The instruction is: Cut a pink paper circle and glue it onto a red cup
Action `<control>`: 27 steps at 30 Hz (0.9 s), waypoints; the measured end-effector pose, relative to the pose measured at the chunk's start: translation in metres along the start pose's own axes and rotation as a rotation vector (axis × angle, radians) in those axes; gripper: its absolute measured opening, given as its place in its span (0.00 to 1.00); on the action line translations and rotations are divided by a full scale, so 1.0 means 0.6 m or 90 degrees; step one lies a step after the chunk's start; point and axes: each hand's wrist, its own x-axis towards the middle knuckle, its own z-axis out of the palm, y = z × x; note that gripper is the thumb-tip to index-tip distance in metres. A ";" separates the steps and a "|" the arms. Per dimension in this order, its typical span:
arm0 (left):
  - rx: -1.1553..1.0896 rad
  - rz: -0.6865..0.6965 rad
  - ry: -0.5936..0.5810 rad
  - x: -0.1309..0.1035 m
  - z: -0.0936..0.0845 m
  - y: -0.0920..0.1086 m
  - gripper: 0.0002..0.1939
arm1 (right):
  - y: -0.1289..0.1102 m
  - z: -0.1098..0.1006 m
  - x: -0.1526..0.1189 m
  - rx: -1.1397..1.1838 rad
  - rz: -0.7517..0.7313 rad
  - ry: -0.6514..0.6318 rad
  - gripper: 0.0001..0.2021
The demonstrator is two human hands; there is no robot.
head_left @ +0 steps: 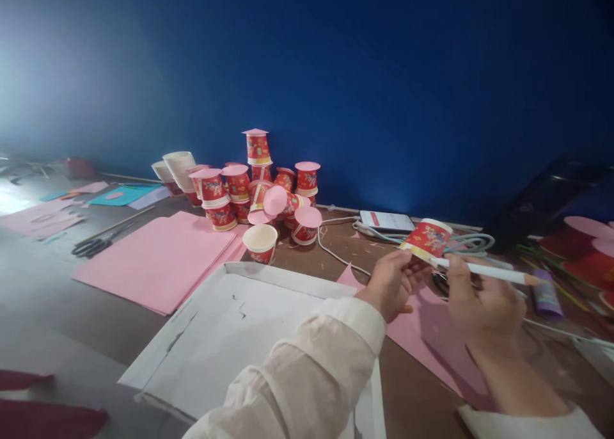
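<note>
My left hand (391, 284) is closed around the lower edge of a red patterned paper cup (429, 235), lifted above the table and tilted. In my right hand (487, 304) is a slim white pen (496, 273), gripped like a writing tool. Its front end meets the cup's yellow band or lies just before it; I cannot tell if they touch. Below both hands lies a sheet of pink paper (436, 346). Left of them, several red cups (220, 218) with pink paper discs stand stacked or lie tipped.
An open paper cup (260, 242) stands behind a white shallow box lid (288, 298). Pink sheets (163, 256) and scissors (91, 246) lie to the left. A phone (386, 221) with cables rests near the blue wall. A purple glue stick (547, 295) is at the right.
</note>
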 end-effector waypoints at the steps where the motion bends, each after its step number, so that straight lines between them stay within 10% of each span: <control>1: 0.002 -0.002 0.003 0.000 0.001 0.000 0.10 | -0.001 0.000 0.000 0.004 -0.001 -0.003 0.21; 18: -0.014 0.008 -0.002 0.001 -0.002 -0.002 0.09 | 0.017 0.020 -0.003 0.005 -0.046 0.070 0.26; 27: -0.083 0.002 0.016 0.015 -0.012 -0.001 0.06 | -0.011 0.003 0.011 0.189 0.174 0.030 0.18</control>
